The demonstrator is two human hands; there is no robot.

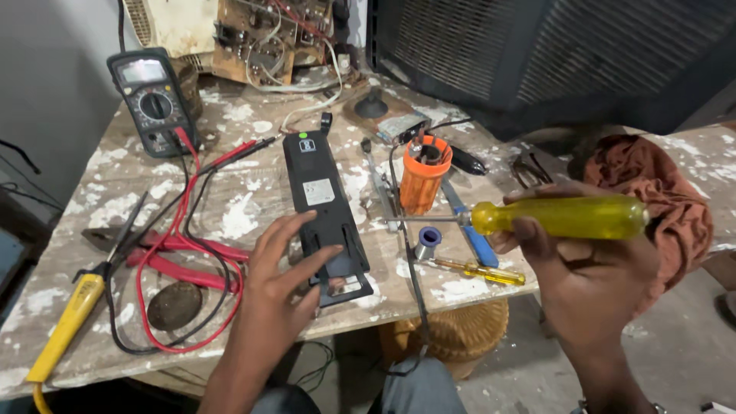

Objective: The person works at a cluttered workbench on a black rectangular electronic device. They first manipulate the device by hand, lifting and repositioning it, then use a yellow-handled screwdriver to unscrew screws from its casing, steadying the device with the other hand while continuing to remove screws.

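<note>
The left hand is lying flat with fingers spread on the near end of the black case, grasping nothing. The right hand is gripping the yellow screwdriver, whose shaft is pointing toward the orange holder beyond the left hand.

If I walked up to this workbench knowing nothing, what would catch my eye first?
Probably the big yellow-handled screwdriver gripped in the right hand, held level over the bench's right side. Next, the long black device lying at the centre of the paint-spattered table, with the left hand resting on its near end. At the far left a multimeter trails red and black leads across the table.
</note>
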